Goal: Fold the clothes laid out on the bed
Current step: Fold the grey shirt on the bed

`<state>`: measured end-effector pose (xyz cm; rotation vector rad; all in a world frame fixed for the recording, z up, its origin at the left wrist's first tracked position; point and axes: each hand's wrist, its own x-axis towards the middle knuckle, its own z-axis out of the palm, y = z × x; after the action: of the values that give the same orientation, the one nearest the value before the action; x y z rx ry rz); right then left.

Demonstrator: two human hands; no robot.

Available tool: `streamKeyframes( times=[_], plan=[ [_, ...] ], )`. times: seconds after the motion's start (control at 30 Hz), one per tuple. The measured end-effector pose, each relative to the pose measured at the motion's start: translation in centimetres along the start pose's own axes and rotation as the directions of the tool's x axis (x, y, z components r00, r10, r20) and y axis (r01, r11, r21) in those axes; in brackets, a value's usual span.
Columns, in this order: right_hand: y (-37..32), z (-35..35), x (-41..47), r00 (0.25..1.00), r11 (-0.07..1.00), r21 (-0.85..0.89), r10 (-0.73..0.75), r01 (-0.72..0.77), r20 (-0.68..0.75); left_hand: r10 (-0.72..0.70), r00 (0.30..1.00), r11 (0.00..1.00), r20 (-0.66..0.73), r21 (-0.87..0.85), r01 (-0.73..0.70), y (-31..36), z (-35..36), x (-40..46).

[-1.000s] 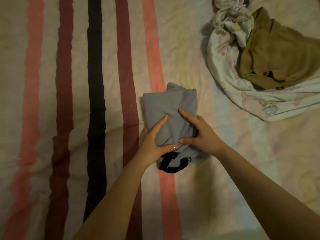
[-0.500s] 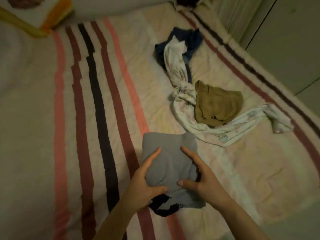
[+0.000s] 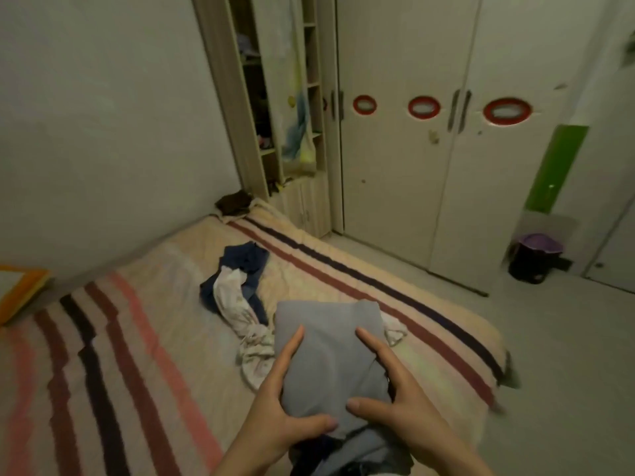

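A folded grey garment point(image 3: 330, 355) with a dark blue part at its near end is lifted above the striped bed point(image 3: 144, 338). My left hand point(image 3: 281, 403) grips its left side, thumb on top. My right hand point(image 3: 395, 396) grips its right side, forefinger stretched along the cloth. Beyond it on the bed lie a white printed cloth point(image 3: 237, 304) twisted together with a dark blue garment point(image 3: 247, 262). The grey bundle hides whatever lies directly beneath it.
A dark brown cloth point(image 3: 235, 202) sits at the bed's far corner by the wall. An orange-edged pillow point(image 3: 20, 290) lies at the left. Open shelves point(image 3: 275, 97) and white wardrobe doors point(image 3: 429, 149) stand beyond the bed. A dark bin point(image 3: 536, 259) stands on the floor, right.
Both hands have lifted the grey bundle off the bed. My view has swung up from the bed to the room, and the olive garment is now hidden behind the bundle.
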<state>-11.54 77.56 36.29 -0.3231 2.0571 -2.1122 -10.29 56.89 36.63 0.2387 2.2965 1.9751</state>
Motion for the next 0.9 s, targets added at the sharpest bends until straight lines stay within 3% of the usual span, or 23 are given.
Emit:
streamKeyframes(
  times=[0.3,0.43,0.9],
  plan=[
    [-6.2,-24.8,-2.0,0.971,0.986,-0.127,-0.133,0.108,-0.201,0.155,0.972,0.988,0.178,-0.005,-0.157,9.1,20.8,13.4],
    [-7.9,-34.5,-2.2,0.958,0.983,-0.130,-0.155,0.127,-0.241,0.194,0.961,0.981,0.196,-0.008,-0.196,11.5,29.5,19.0],
    [-8.3,-55.9,9.2,0.938,0.985,-0.119,-0.157,0.126,-0.307,0.206,0.963,0.976,0.175,-0.102,-0.190,13.2,45.2,39.8]
  ],
)
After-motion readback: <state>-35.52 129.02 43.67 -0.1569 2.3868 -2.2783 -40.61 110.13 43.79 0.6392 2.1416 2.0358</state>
